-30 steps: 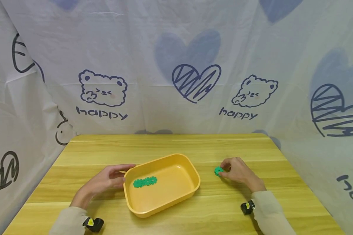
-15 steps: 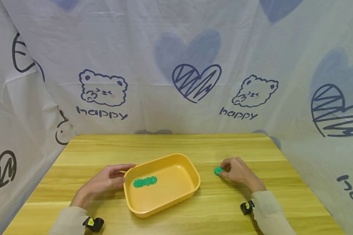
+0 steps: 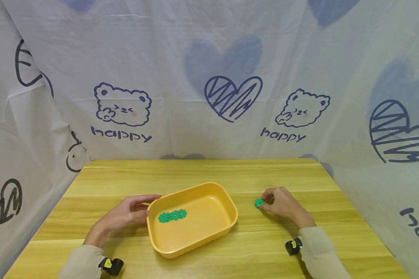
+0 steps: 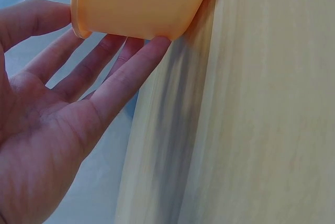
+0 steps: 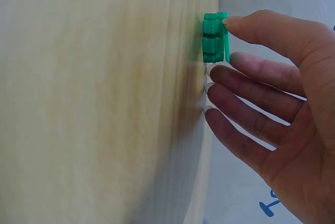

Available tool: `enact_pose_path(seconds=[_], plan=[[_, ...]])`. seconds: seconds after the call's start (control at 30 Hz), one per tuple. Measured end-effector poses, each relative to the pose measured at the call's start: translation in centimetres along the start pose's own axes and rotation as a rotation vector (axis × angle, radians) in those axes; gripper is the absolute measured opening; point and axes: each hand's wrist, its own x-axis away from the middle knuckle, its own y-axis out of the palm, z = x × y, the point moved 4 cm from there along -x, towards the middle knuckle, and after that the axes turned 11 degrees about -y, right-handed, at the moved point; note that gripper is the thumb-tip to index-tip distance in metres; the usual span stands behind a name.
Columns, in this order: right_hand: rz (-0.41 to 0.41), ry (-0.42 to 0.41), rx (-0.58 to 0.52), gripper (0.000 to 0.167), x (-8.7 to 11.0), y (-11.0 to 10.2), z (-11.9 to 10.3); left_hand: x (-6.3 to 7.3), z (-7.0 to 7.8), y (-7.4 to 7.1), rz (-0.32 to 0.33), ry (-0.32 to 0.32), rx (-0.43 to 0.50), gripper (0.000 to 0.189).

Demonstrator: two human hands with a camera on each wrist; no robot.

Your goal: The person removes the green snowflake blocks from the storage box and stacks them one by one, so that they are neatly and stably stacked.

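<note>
My left hand (image 3: 126,212) rests against the left end of a yellow plastic tray (image 3: 192,254), its fingers fairly straight. In the left wrist view the thumb reaches the rim and the fingers (image 4: 125,80) touch the outer wall of the tray (image 4: 136,4). Inside the tray lies a row of green snowflake discs (image 3: 172,216), notched round their edges. To the right of the tray, my right hand (image 3: 283,202) pinches a small stack of green snowflake discs (image 3: 258,203) with thumb and index finger. Up close, the stacked discs (image 5: 213,38) stand right at the tabletop, with the other fingertips beside them.
The tray and both hands are over a wooden table (image 3: 286,170). A white cloth (image 3: 174,58) printed with hearts and bears hangs behind the table and along both sides. Each wrist wears a black camera, such as the right wrist camera (image 3: 293,247).
</note>
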Motion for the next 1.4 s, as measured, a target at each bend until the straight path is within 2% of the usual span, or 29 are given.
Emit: enact_pose_path(seconds=[0.37, 0.57, 0.67, 0.87, 1.1, 1.23, 1.4], plan=[[0.008, 0.000, -0.014, 0.023, 0.0, 0.1, 0.2, 0.1, 0.2, 0.1, -0.008, 0.002, 0.012, 0.055], [0.048, -0.009, -0.050, 0.025, -0.3, -0.2, -0.5, 0.0, 0.1, 0.2, -0.010, 0.005, 0.016, 0.055], [0.057, -0.043, -0.064, 0.022, -1.1, -0.6, -1.9, 0.0, 0.1, 0.2, -0.010, 0.007, 0.018, 0.056], [0.021, -0.181, -0.134, 0.020, -3.5, -1.0, -6.0, 0.0, 0.1, 0.2, -0.007, 0.008, 0.017, 0.056], [-0.065, -0.296, -0.212, 0.023, -6.3, 0.4, -11.1, 0.1, 0.1, 0.2, -0.012, 0.008, 0.018, 0.055], [-0.095, -0.344, -0.123, 0.023, -7.5, 1.8, -13.2, 0.1, 0.1, 0.1, -0.016, 0.007, 0.019, 0.055], [-0.077, -0.383, -0.013, 0.024, -8.4, 2.9, -14.8, 0.1, 0.0, 0.0, -0.015, -0.004, 0.016, 0.055]])
